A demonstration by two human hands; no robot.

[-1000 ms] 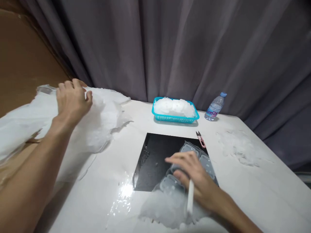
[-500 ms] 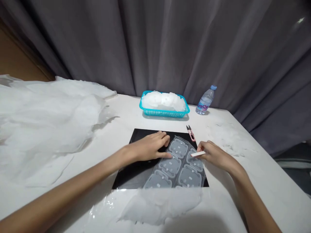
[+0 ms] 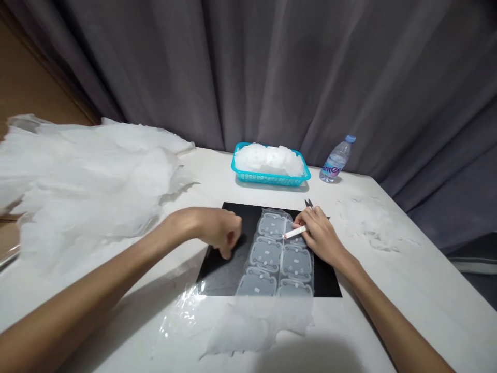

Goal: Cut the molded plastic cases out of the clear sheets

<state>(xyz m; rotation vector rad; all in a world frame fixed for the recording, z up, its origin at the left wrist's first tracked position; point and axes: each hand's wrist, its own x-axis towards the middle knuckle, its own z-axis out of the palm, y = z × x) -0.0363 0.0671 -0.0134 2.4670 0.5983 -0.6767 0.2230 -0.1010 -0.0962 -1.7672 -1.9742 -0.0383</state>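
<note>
A translucent plastic sheet (image 3: 266, 254) with rows of moulded rounded-rectangle shapes lies on a black mat (image 3: 326, 282), its near end hanging past the mat onto the table. My right hand (image 3: 320, 233) is closed around a slim white stick-like tool (image 3: 295, 231), whose tip rests at or just above the sheet's upper part, between two shapes. Over the left part of the mat is my left hand (image 3: 223, 233), apart from the sheet, fingers curled together; what they pinch, if anything, is hidden. Pink-handled thread snips (image 3: 308, 203) show only their dark blades behind my right hand.
A blue basket (image 3: 272, 180) full of white translucent pieces stands at the back, with a water bottle (image 3: 336, 159) to its right. White plastic sheets (image 3: 97, 181) are heaped at the left. Clear scraps (image 3: 376, 223) lie on the right of the white table (image 3: 423, 311).
My left hand has left the sheet, moving left and curling its fingers. My right hand has moved left and up with the white tool. The sheet now lies straighter on the mat.
</note>
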